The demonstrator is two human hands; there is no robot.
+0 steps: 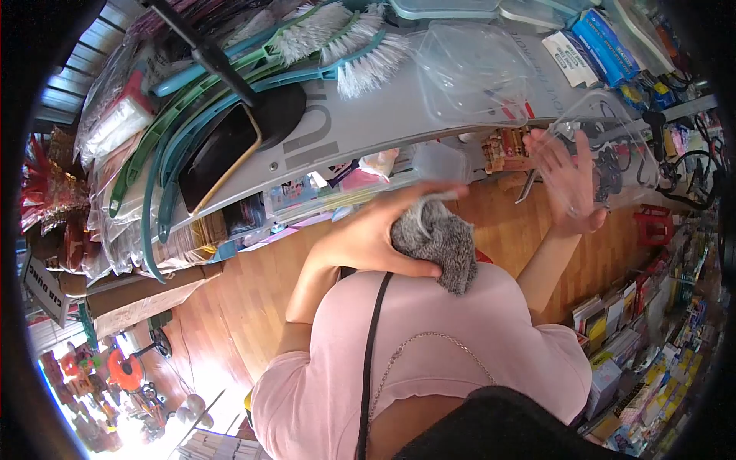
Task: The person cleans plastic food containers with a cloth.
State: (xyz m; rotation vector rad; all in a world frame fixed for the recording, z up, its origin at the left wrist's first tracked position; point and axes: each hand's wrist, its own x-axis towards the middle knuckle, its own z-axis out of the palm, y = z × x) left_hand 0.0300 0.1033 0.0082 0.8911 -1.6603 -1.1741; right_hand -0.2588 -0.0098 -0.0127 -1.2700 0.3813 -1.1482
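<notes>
My left hand [376,234] is closed around a bunched grey cloth [435,241] in front of my chest. To the right, my right hand [567,172] is raised with its fingers apart, behind or against a clear plastic lid [617,157]; whether it grips the lid's edge is hard to tell. More clear plastic lids [475,73] are stacked on the grey shelf above my hands.
Green and blue brushes [337,54] with white bristles lie at the shelf's upper left, beside a black stand [268,115]. Blue and white boxes [606,46] sit upper right. A red stool [653,225] and stacked goods [636,368] are at the right.
</notes>
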